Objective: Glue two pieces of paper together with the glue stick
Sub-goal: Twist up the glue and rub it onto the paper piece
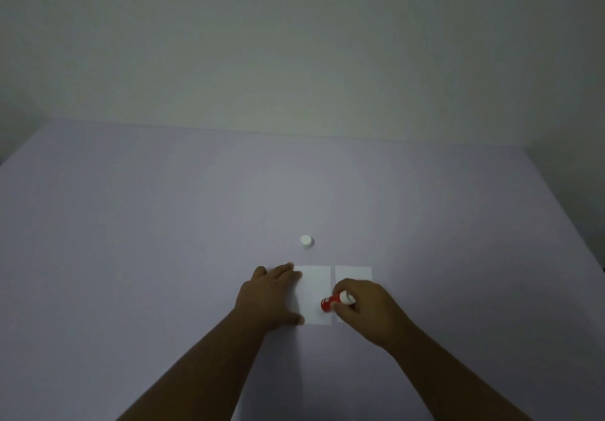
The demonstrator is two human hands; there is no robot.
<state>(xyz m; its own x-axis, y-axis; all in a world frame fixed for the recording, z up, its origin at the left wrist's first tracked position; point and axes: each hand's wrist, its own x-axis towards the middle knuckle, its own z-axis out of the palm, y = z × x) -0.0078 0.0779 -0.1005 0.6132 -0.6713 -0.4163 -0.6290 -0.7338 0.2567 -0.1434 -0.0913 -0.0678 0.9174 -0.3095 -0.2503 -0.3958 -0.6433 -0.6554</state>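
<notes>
Two small white paper rectangles lie side by side on the pale lilac table (pixel 163 224). My left hand (pixel 266 294) rests flat on the left edge of the left paper (pixel 315 286), fingers spread. My right hand (pixel 363 311) grips a red and white glue stick (pixel 335 301), which lies almost level with its red end pointing left over the lower right part of the left paper. That hand covers most of the right paper (pixel 355 271). The glue stick's white cap (pixel 306 241) stands alone on the table beyond the papers.
A plain grey-white wall (pixel 294 44) rises behind the table's far edge. The table's right edge runs down at the far right.
</notes>
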